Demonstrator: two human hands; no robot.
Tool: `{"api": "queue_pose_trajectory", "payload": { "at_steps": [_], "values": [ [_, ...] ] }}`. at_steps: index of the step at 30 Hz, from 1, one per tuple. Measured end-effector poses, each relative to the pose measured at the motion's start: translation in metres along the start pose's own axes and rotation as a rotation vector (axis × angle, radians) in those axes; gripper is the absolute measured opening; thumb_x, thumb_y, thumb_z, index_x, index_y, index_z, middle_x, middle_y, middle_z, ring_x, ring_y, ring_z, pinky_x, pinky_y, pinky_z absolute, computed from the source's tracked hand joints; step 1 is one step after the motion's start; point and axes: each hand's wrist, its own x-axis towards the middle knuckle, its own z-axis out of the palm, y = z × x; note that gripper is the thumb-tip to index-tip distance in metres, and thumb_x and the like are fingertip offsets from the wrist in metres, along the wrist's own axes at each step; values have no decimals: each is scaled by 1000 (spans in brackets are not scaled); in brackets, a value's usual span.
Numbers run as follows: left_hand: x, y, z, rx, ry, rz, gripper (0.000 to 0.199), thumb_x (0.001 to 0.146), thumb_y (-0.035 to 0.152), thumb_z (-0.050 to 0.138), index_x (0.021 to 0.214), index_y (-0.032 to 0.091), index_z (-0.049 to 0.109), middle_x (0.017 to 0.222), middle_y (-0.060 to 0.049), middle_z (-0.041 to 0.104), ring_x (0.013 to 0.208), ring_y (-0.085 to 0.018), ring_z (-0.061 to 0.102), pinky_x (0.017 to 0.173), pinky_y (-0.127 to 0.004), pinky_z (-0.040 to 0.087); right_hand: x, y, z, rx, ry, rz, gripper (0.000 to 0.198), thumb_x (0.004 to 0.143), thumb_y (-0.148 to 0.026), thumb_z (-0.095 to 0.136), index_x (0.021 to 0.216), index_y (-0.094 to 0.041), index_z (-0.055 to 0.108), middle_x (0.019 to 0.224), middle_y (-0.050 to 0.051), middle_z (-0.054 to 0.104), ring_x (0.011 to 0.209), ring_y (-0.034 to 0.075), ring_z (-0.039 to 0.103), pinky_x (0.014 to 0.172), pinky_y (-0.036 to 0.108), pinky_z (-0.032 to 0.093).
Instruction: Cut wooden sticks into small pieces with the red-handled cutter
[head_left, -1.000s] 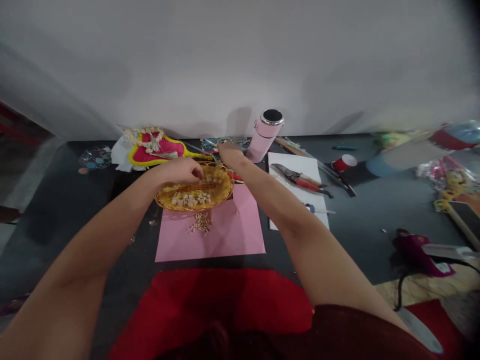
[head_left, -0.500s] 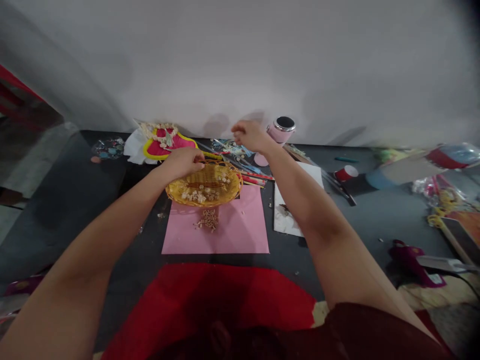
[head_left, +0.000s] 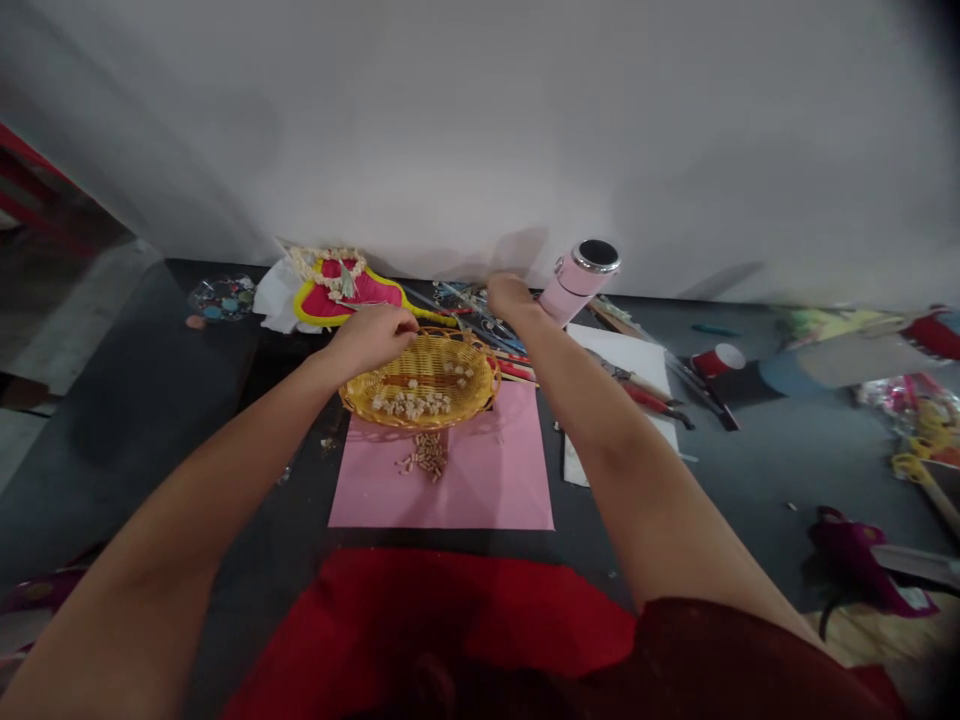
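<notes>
My left hand (head_left: pixel 373 337) is closed on the back left rim of a yellow wicker basket (head_left: pixel 427 368), which is tilted toward me. Several small whitish pieces (head_left: pixel 415 404) lie inside the basket. In front of it a small heap of pale beige pellets (head_left: pixel 426 456) rests on a sheet of pink paper (head_left: pixel 480 490). My right hand (head_left: pixel 510 295) reaches down at the back of the table, among thin strips and blue tassels (head_left: pixel 466 298). Its fingers point away and are hidden, so what they touch does not show.
A pink flask (head_left: pixel 577 283) stands right of my right hand, near the wall. Pliers with red handles (head_left: pixel 651 398) lie on white paper (head_left: pixel 626 350). A pink and yellow fan-shaped piece (head_left: pixel 375 291) lies at back left. Further right are a red cup (head_left: pixel 718 360) and a purple glue gun (head_left: pixel 862 565).
My right hand has come down from above the table to the things at the back. The pliers now show beside my right forearm. My left hand stays at the basket rim.
</notes>
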Motion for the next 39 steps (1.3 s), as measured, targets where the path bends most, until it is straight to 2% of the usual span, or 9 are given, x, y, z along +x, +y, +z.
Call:
{"api": "queue_pose_trajectory", "payload": {
  "at_steps": [4,7,9,13,18,24,31,35,39],
  "values": [
    [1,-1,4,22,-25,19,28,84,35,50,99,20,68,98,-6,70,91,-24,63,76,-34,46,-4,0,-5,-8,-13,-43,27,86,-29,51,100,-14,69,101,14,69,92,24,64,77,30,46],
    [-2,0,6,96,-46,45,32,83,40,52,103,20,67,101,-8,68,96,-26,61,79,-36,46,-14,1,-5,-7,-117,-139,24,79,-39,62,91,-20,70,89,6,70,79,19,63,67,25,44],
    [-4,1,6,154,-54,46,32,83,40,52,103,20,67,100,-9,67,98,-27,60,80,-37,47,-22,2,-5,-31,-129,-172,21,76,-30,64,94,-20,69,94,7,70,81,20,63,66,25,43],
    [-13,0,1,182,-37,16,27,84,35,50,98,21,68,99,-9,66,98,-27,61,80,-36,47,-34,2,-5,-38,-42,-168,29,81,-16,52,107,-18,64,109,10,67,93,21,61,72,27,41],
    [-29,-8,-10,217,3,-114,36,83,38,52,112,19,61,114,-12,63,106,-30,58,85,-39,47,-46,-4,-5,12,-166,-400,27,81,-19,52,104,-23,66,102,3,69,88,16,60,71,23,40],
    [-46,-24,-6,216,-37,-212,47,81,45,54,119,18,57,117,-15,61,109,-34,57,88,-44,47,-54,-5,1,5,-97,-333,28,74,-14,56,100,-18,66,101,9,69,89,21,60,69,25,41],
    [-63,-34,1,196,-27,-269,47,79,46,56,118,19,55,107,-15,65,100,-35,62,80,-41,49,-38,23,-15,103,63,-118,47,84,-13,44,131,-19,47,118,7,63,95,18,61,75,24,46],
    [-68,-32,3,148,-90,-317,45,81,42,53,120,21,52,96,-11,68,89,-32,65,74,-37,49,-38,27,-23,82,44,-77,51,78,-10,54,128,-19,52,119,8,64,104,21,59,83,26,46],
    [-71,-32,10,88,-67,-351,47,82,34,50,126,22,48,101,-11,69,92,-31,65,75,-36,48,-46,17,-17,62,-45,-40,39,79,-13,57,118,-7,61,114,22,63,108,30,59,90,36,44]
  ]
}}
